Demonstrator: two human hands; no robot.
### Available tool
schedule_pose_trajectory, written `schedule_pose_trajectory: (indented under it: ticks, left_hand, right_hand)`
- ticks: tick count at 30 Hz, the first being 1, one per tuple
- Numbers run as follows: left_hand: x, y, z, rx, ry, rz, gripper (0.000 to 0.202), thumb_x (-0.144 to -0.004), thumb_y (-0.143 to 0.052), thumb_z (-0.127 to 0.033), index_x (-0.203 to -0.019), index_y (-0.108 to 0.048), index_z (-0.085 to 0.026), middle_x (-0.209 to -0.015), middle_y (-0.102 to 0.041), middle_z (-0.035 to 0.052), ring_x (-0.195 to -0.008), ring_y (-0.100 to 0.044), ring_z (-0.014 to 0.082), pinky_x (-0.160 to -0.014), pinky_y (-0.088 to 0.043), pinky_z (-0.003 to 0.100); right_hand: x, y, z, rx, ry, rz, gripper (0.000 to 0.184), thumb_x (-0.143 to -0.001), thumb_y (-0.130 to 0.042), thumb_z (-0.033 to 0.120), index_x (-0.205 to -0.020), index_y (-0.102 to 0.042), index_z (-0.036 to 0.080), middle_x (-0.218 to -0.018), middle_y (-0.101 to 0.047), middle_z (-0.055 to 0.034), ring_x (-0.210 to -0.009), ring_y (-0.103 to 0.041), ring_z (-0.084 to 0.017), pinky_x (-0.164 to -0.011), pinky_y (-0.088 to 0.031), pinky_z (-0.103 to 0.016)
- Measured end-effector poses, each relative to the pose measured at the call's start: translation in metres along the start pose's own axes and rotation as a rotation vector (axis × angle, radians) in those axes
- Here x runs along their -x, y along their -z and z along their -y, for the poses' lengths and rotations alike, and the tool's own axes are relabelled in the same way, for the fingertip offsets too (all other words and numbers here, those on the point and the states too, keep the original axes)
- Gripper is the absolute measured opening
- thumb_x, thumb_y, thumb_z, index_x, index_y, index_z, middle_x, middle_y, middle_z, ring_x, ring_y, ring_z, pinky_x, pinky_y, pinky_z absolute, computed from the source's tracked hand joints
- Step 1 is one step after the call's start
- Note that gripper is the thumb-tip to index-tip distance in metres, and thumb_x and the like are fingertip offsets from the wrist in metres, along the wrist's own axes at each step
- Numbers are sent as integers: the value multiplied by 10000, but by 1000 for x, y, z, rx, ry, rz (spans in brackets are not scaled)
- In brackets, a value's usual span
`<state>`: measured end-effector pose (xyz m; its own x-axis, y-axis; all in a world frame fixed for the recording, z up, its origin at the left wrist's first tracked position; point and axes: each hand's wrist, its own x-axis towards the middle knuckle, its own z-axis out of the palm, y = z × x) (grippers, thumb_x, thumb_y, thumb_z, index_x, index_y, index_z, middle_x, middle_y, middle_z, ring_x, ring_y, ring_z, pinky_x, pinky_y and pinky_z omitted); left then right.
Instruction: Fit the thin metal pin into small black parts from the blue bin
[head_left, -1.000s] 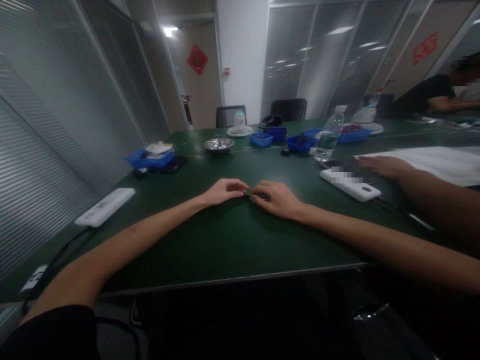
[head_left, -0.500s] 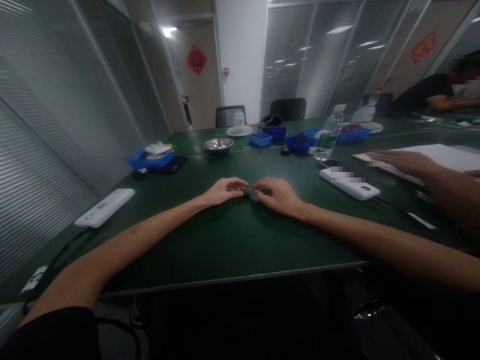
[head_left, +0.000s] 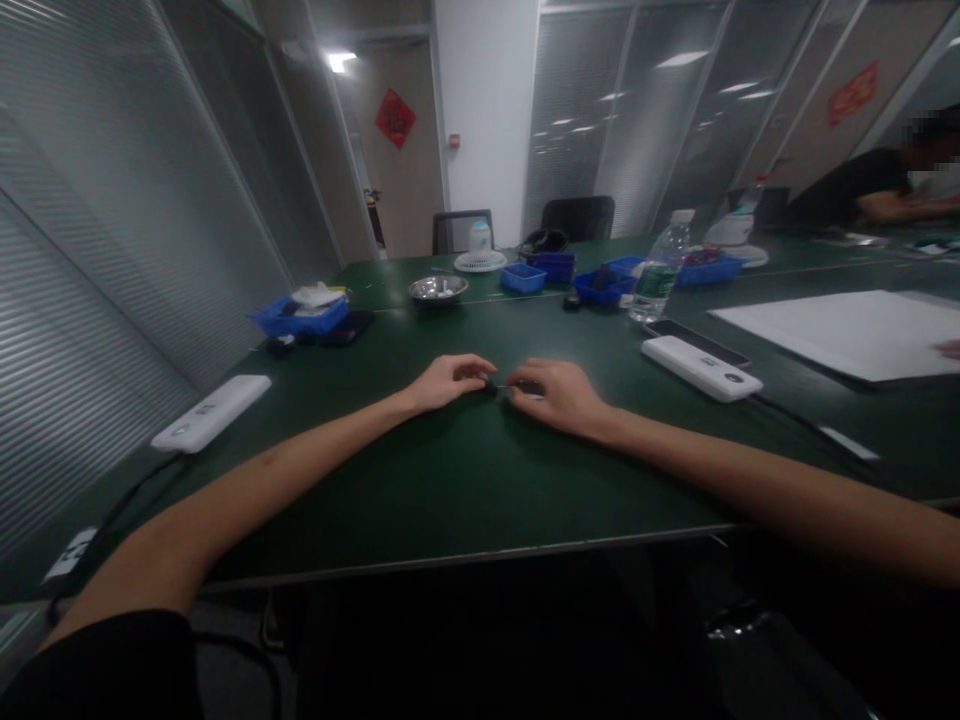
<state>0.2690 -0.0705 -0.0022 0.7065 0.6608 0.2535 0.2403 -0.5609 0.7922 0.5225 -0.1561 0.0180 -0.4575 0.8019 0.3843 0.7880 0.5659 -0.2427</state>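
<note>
My left hand [head_left: 451, 383] rests over the middle of the green table [head_left: 420, 480], thumb and fingers closed about a small dark piece [head_left: 490, 386]. Facing it, my right hand [head_left: 559, 395] is curled with thumb and forefinger pinched together. A thin, pale, shiny bit [head_left: 504, 389] shows between the two hands, close to the right fingertips. Something whitish [head_left: 534, 397] peeks out inside the right hand's curl. Both items are too small and blurred to name.
White power bank-like devices [head_left: 212, 413] [head_left: 701, 368] lie left and right with cables. A phone [head_left: 697, 343], water bottle [head_left: 661, 268] and white board [head_left: 847, 330] are on the right. Behind stand a metal bowl [head_left: 439, 290] and blue trays [head_left: 523, 278]. Another person [head_left: 862, 190] sits far right.
The other person's arm at the right has drawn back off the white board, uncovering it and the phone. My hands stay nearly in place; the small gap between my fingertips shows slightly wider.
</note>
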Motion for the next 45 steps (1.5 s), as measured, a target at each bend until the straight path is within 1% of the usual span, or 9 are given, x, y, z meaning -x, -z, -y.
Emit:
schedule_pose_trajectory:
  ticks: [5,12,17,21,25,29,32,37,45]
  left_hand:
    - [1,0,-1,32,-12,30,336,-924,-696,-291,-1240,-723,-183,-1119,-708,79,-1025,-668,213,-922,-523,353]
    - [0,0,2,18,-14,20,361,-923,-704,-300,-1265,-707,-183,-1103,-706,81,-981,-658,206,-881,-523,352]
    - [0,0,2,17,-10,0,457,-902,-723,-283,-1341,-654,-174,-1244,-675,120,-1049,-649,218,-862,-528,342]
    - [1,1,-1,-138,-35,-48,429,-909,-721,-337,-1313,-676,-200,-1348,-635,116,-1149,-619,254,-823,-519,341]
    - [1,1,-2,-242,-78,-20,393,-972,-639,-351,-1345,-659,-228,-1398,-625,94,-1264,-580,270,-945,-513,393]
    - [-3,-2,0,-358,-134,50,416,-1031,-540,-348,-1423,-612,-231,-1520,-559,94,-1421,-471,271,-1168,-374,469]
    - [-6,-7,-1,-490,-117,91,422,-1073,-444,-372,-1445,-595,-243,-1564,-522,95,-1456,-428,290,-1181,-322,535]
    - [-5,-13,-8,-601,-149,69,404,-1095,-379,-386,-1330,-662,-219,-1451,-608,114,-1363,-503,288,-1113,-375,508]
    - [-3,-4,-4,-532,-179,-37,256,-1024,-554,-393,-1056,-694,-181,-1181,-688,106,-1112,-604,268,-1012,-467,444]
  right_hand:
    - [0,-2,-1,19,35,20,277,-1008,-570,381,-1155,-751,231,-1052,-713,-68,-854,-657,-199,-748,-455,-305]
    - [0,-5,0,23,63,32,320,-1053,-509,369,-1260,-705,224,-1123,-689,-95,-877,-657,-202,-761,-472,-313]
    - [-3,-4,-6,-15,-32,-10,308,-1051,-512,358,-1209,-718,192,-1104,-701,-106,-883,-656,-208,-758,-473,-317]
    - [-5,-4,-8,44,-127,13,294,-1036,-535,389,-1181,-732,226,-1113,-717,-84,-913,-662,-212,-736,-445,-306]
    - [-5,-4,-9,78,-215,17,295,-1034,-528,402,-1178,-734,247,-1136,-722,-70,-910,-664,-211,-702,-426,-297]
    - [-5,-4,-10,73,-256,0,313,-1044,-507,414,-1199,-724,252,-1154,-723,-72,-925,-665,-217,-702,-425,-297]
    - [-5,-5,-11,57,-248,-5,318,-1044,-503,421,-1191,-726,249,-1127,-725,-70,-910,-662,-212,-702,-423,-298]
    - [-6,-8,-12,60,-229,-23,305,-1037,-512,412,-1174,-733,252,-1104,-726,-65,-906,-655,-211,-699,-419,-303]
    - [-5,-4,-11,25,-212,4,309,-1037,-519,410,-1185,-729,238,-1120,-720,-76,-892,-655,-205,-697,-432,-302]
